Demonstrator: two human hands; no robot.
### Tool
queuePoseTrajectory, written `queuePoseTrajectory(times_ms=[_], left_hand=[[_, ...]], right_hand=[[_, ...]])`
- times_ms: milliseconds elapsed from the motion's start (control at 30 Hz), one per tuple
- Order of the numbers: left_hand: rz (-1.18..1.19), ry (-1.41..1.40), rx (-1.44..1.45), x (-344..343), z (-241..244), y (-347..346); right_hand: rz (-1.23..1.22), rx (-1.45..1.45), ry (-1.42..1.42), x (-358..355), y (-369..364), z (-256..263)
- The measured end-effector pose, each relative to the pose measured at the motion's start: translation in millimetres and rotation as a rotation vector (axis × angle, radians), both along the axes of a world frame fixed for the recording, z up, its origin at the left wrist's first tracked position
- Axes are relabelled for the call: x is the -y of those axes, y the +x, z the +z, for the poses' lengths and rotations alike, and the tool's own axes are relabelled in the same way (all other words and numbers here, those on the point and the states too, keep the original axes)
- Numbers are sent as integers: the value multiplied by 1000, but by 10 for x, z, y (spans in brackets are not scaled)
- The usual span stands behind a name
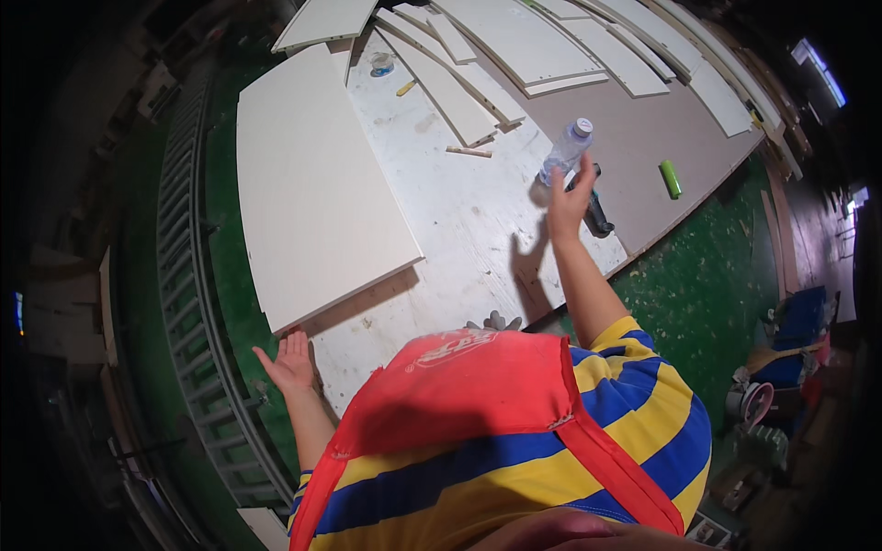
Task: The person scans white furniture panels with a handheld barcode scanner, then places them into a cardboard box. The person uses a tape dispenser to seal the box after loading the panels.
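Observation:
My left hand [293, 365] is palm up with its fingers apart, at the near left corner of a large white panel [320, 200]; its fingertips reach the panel's edge, and whether they touch it I cannot tell. My right hand [570, 203] is raised over the worktable [475, 241], thumb and fingers apart, close in front of a clear plastic bottle [566, 153] with a white cap. Contact with the bottle is unclear. Partly behind that hand lies a black hand tool [598, 210]. A grey glove [495, 321] shows past my red apron.
Stacked white boards [524, 48] cover the far side. A green cylinder [670, 180], a short wooden strip [469, 151], a yellow object [406, 88] and a small round container [382, 64] lie on the table. A roller conveyor [200, 289] runs along the left.

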State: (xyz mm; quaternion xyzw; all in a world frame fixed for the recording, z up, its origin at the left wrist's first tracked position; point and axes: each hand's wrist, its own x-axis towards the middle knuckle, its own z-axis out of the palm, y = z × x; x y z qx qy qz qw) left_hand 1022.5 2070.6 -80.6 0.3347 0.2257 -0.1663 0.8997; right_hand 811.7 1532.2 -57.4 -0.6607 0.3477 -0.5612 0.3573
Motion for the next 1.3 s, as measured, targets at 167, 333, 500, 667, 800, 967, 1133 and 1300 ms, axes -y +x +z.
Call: queuePoseTrajectory(times_ms=[167,333,500,667,800,967,1133,1300], left_hand=[[84,8,4,-136,-178,79],[170,161,-26,-446,-268,88],[196,462,-41,-634,-299,237],[197,737,73,-494,117,332],[49,746,269,-600,277,740],[-197,1234,279,106,759,1084],[-551,1114,353,497,755,1415],[-675,1199,278,426,229,1625]], right_hand=[[240,-119,0,-614,43,69],[376,-223,16,-963,128,14],[443,-280,-1,-1097,207,-41],[506,-288,-32,-1084,416,-127],[562,-346,53,-1044,710,-108],[626,-449,202,-836,1310,-143],[759,-514,433,-1015,1998,5],[823,-653,514,-1406,2090,-70]])
